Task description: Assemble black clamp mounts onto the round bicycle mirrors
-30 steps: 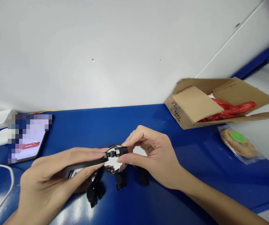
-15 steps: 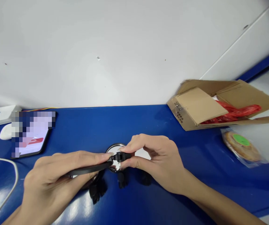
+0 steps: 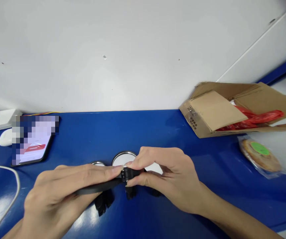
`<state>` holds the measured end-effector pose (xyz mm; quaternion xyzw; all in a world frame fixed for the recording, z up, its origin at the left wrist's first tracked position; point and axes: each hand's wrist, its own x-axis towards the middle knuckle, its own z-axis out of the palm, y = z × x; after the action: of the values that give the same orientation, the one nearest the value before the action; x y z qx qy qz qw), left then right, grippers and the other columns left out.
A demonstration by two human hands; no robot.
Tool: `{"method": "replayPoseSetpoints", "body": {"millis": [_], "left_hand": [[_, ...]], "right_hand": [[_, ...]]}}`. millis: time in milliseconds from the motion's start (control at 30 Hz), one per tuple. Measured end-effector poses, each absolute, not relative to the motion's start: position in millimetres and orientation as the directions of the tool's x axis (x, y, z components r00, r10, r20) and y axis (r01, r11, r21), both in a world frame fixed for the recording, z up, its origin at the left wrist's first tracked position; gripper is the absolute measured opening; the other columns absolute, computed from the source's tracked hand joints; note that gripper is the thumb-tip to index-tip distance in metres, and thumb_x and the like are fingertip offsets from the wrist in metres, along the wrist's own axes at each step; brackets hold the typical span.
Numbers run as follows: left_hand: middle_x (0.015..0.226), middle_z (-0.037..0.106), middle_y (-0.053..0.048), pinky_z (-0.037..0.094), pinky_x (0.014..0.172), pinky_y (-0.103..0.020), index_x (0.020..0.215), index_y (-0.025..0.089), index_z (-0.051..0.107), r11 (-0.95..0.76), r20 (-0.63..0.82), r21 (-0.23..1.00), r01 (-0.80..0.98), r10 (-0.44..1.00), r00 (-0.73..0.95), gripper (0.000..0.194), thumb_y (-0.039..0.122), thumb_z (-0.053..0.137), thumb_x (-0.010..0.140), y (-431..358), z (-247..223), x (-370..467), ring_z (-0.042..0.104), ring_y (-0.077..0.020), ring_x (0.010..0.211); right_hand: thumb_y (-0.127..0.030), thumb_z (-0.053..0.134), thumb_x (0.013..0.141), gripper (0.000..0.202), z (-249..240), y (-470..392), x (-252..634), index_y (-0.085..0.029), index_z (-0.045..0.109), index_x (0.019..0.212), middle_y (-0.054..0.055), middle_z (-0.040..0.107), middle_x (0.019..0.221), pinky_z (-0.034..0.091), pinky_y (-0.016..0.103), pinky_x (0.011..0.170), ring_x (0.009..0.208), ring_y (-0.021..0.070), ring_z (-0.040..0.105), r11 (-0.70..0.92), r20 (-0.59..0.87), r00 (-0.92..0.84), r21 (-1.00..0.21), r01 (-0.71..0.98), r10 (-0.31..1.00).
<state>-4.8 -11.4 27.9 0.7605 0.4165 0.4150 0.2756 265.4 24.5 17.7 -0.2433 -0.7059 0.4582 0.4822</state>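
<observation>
My left hand (image 3: pixel 68 191) is closed around a thin black round-edged part (image 3: pixel 100 186), seen edge-on. Between the thumb and fingertips of my right hand (image 3: pixel 167 176) is a small black clip (image 3: pixel 130 173), which meets the black part at my left fingertips. Behind and below them, a round mirror (image 3: pixel 124 157) with a dark rim lies on the blue table. A second mirror surface (image 3: pixel 154 168) shows partly behind my right hand. Black clip-like pieces (image 3: pixel 103 201) lie below my left fingers; the rest is hidden by my hands.
On the left are a phone (image 3: pixel 35 142), a white mouse (image 3: pixel 5 137), a white box (image 3: pixel 2 120) and a white cable (image 3: pixel 17 179). An open cardboard box (image 3: pixel 195 121) holding a red bag (image 3: pixel 259 118) stands right, near a wrapped round pastry (image 3: pixel 262 155). A white wall rises behind.
The clip and the black part are now pressed closer together, and both hands sit slightly lower in view. More of the round mirror behind them shows.
</observation>
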Motion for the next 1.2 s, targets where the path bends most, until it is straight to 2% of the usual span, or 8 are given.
{"method": "replayPoseSetpoints", "body": {"millis": [167,300,367,467,600,667,1067,1200], "left_hand": [[0.117,0.092,0.016,0.075,0.072,-0.028,0.129,0.062,0.087,-0.431,0.360,0.798,0.422,0.901,0.241,0.033,0.041,0.089,0.104,-13,24,-5,0.093,-0.0229,0.085],[0.093,0.093,0.011,0.067,0.057,-0.024,0.122,0.053,0.090,-0.212,0.133,0.883,0.419,0.969,0.210,0.028,0.048,0.096,0.094,-13,26,-3,0.087,-0.0208,0.067],[0.083,0.091,0.008,0.067,0.057,-0.023,0.125,0.046,0.088,-0.059,-0.001,0.942,0.330,0.984,0.179,0.040,0.049,0.101,0.087,-13,29,1,0.084,-0.0205,0.064],[0.082,0.088,0.004,0.073,0.069,-0.026,0.138,0.039,0.078,0.183,-0.198,0.974,0.132,0.973,0.118,0.067,0.048,0.106,0.078,-12,38,9,0.085,-0.0221,0.068],[0.083,0.086,0.003,0.073,0.057,-0.030,0.144,0.036,0.069,0.377,-0.366,0.925,-0.049,0.918,0.150,0.088,0.040,0.113,0.068,-9,50,16,0.084,-0.0254,0.065],[0.082,0.086,0.003,0.072,0.054,-0.029,0.138,0.034,0.071,0.409,-0.393,0.910,-0.069,0.904,0.167,0.085,0.037,0.115,0.066,-8,53,16,0.084,-0.0252,0.065],[0.081,0.084,0.002,0.070,0.054,-0.023,0.126,0.032,0.078,0.402,-0.384,0.915,-0.034,0.892,0.238,0.053,0.039,0.108,0.082,-6,55,16,0.082,-0.0209,0.066],[0.084,0.083,0.002,0.069,0.053,-0.024,0.134,0.035,0.076,0.341,-0.332,0.940,0.004,0.912,0.241,0.057,0.038,0.105,0.085,-4,52,12,0.082,-0.0212,0.067]], "right_hand": [[-0.017,0.097,0.096,0.017,24,26,267,-0.020,0.087,0.110,-0.002,0.082,0.089,0.061,0.020,0.072,0.074,0.0095,0.073,0.472,0.415,-0.434,-0.881,0.027,0.800],[-0.020,0.096,0.097,0.021,27,26,266,-0.019,0.087,0.116,-0.003,0.080,0.087,0.059,0.018,0.071,0.071,0.0083,0.070,0.501,0.417,-0.431,-0.860,0.098,0.800],[-0.020,0.096,0.097,0.026,27,27,266,-0.020,0.087,0.122,-0.003,0.081,0.091,0.059,0.019,0.073,0.073,0.0085,0.070,0.510,0.419,-0.433,-0.853,0.115,0.798],[-0.021,0.095,0.098,0.025,27,29,266,-0.021,0.088,0.122,-0.004,0.079,0.088,0.059,0.019,0.075,0.073,0.0084,0.070,0.534,0.429,-0.439,-0.834,0.143,0.789],[-0.025,0.092,0.103,0.020,24,32,269,-0.021,0.087,0.122,-0.004,0.077,0.086,0.057,0.021,0.075,0.074,0.0096,0.071,0.558,0.432,-0.455,-0.809,0.188,0.779],[-0.028,0.089,0.106,0.018,23,33,270,-0.021,0.087,0.123,-0.003,0.077,0.088,0.056,0.023,0.075,0.076,0.0108,0.072,0.563,0.422,-0.473,-0.800,0.208,0.774],[-0.029,0.081,0.112,0.018,23,38,279,-0.024,0.087,0.128,0.001,0.082,0.098,0.061,0.025,0.079,0.081,0.0131,0.075,0.568,0.383,-0.577,-0.804,0.176,0.721],[-0.029,0.082,0.111,0.018,24,37,278,-0.022,0.087,0.126,0.001,0.082,0.095,0.061,0.025,0.076,0.081,0.0134,0.076,0.548,0.376,-0.555,-0.817,0.178,0.742]]}}
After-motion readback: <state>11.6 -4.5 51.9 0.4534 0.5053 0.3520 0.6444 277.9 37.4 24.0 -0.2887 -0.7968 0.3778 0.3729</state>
